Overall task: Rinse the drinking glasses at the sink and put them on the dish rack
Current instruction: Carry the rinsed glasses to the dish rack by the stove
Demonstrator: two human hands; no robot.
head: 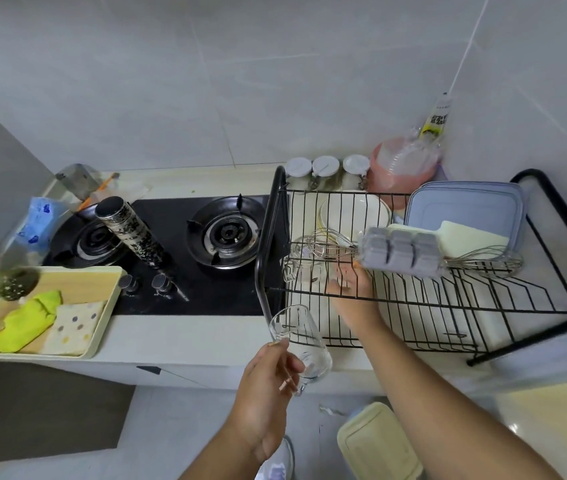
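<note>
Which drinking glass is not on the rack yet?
The tall glass in the left hand, before the dish rack; the other glass sits inside it.

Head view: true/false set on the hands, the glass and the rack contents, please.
1. The left hand grips a clear glass. True.
2. The right hand rests on the stove. False: it reaches into the dish rack.
3. A whisk lies on the rack's upper wires. True.
4. The held glass already stands on the rack. False: it is tilted in the air in front of the rack, near the counter edge.
</note>
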